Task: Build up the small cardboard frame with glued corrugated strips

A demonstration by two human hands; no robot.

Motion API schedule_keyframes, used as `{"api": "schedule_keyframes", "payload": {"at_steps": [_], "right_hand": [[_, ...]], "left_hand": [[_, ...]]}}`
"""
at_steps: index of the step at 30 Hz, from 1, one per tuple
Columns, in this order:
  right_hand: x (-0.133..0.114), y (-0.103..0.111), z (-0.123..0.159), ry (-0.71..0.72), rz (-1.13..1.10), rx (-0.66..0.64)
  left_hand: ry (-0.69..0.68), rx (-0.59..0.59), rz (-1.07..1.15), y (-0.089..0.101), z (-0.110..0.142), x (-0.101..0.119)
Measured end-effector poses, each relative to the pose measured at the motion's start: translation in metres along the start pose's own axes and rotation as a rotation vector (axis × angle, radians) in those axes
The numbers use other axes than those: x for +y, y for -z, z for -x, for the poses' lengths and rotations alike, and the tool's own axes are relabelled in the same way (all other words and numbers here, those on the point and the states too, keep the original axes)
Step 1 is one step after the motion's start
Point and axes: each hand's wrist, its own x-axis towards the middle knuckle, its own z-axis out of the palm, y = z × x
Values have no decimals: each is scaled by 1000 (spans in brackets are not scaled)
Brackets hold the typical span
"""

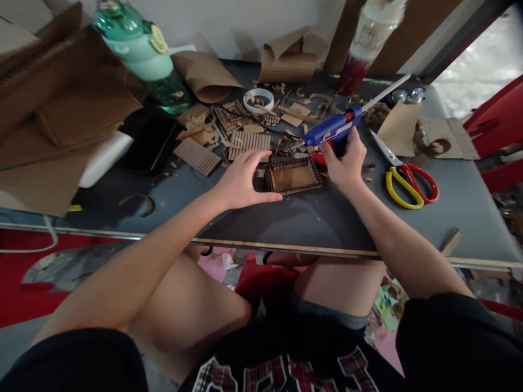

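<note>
A small rectangular box of corrugated cardboard [295, 177] lies on the dark table in front of me, its open top facing up. Close to its left side is my left hand [249, 185], thumb and fingers spread, with nothing in it. My right hand [347, 159] grips a blue glue gun [333, 129] just above and beyond the box's right corner. The gun's nozzle points left, and a long white glue stick [387, 91] juts from its back end. Flat pieces of corrugated cardboard [249, 145] and curled scraps lie just behind the box.
Scissors with yellow and red handles [404, 179] lie to the right. A green water bottle [143, 60] and a drink cup [370, 43] stand at the back, near a tape roll [259, 100]. On the left are a dark phone [152, 146] and large brown cardboard [53, 114].
</note>
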Motion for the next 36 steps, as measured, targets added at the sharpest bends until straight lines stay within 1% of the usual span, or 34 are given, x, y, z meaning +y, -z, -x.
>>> {"api": "schedule_keyframes", "payload": {"at_steps": [2, 4, 5, 7, 9, 11, 15, 19, 23, 29, 36], "right_hand": [[0, 3, 0, 27, 20, -25], [-1, 6, -1, 88, 59, -37], [-1, 7, -1, 121, 88, -49], [-3, 11, -1, 171, 158, -92], [-5, 13, -1, 187, 229, -158], [-7, 15, 0, 196, 290, -226], [-14, 15, 3, 257, 371, -313], [-24, 18, 4, 325, 377, -354], [-30, 20, 4, 357, 364, -397], [-32, 18, 4, 371, 364, -436], [-32, 19, 3, 384, 322, -446]], "left_hand": [[10, -39, -37, -7, -2, 1], [23, -58, -48, -11, -4, -4], [15, -44, -57, -12, -4, -8], [-40, 24, -98, -11, -2, -14], [-122, 103, -164, -11, 0, -18], [-185, 157, -231, -12, 2, -20], [-235, 204, -322, -15, 5, -19], [-175, 186, -311, -16, 4, -19], [-117, 170, -289, -14, 3, -16], [-105, 161, -282, -13, 2, -13], [-98, 149, -240, -12, 2, -13]]}}
